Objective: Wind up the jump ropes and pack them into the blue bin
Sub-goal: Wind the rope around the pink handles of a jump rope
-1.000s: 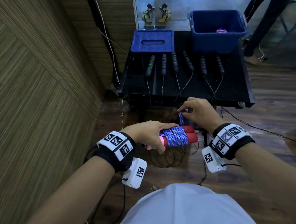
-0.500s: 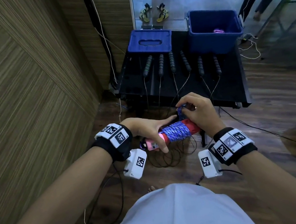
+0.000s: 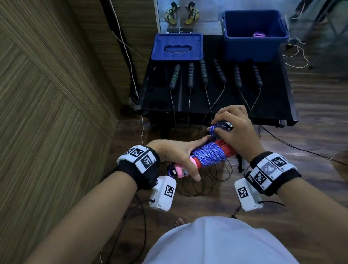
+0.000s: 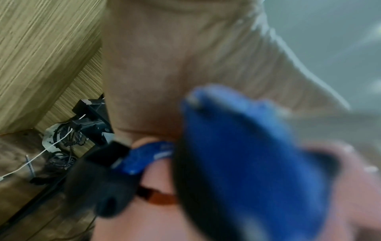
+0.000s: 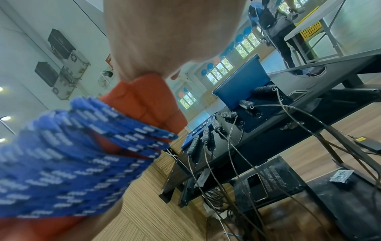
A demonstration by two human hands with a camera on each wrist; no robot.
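A blue patterned jump rope [image 3: 210,155] [image 5: 68,161] is wound round its red and pink handles [image 3: 227,149], held in front of my body. My left hand [image 3: 179,156] grips the pink handle end [image 3: 180,171], fingers curled round it. My right hand [image 3: 235,130] pinches the rope's loose end [image 3: 213,131] above the bundle. The left wrist view is blurred, with blue rope [image 4: 243,146] close up. The open blue bin [image 3: 254,34] stands on the black table [image 3: 277,102] at the far right, with a pink rope [image 3: 259,34] inside.
Several black-handled jump ropes [image 3: 203,72] lie in a row on the table, their cords hanging off its front edge to the floor. A blue lid [image 3: 177,46] lies at the table's far left. A wooden wall stands on the left. Cables run over the floor.
My right hand has lifted the rope's loose end a little higher above the bundle. My left hand keeps its grip on the handles.
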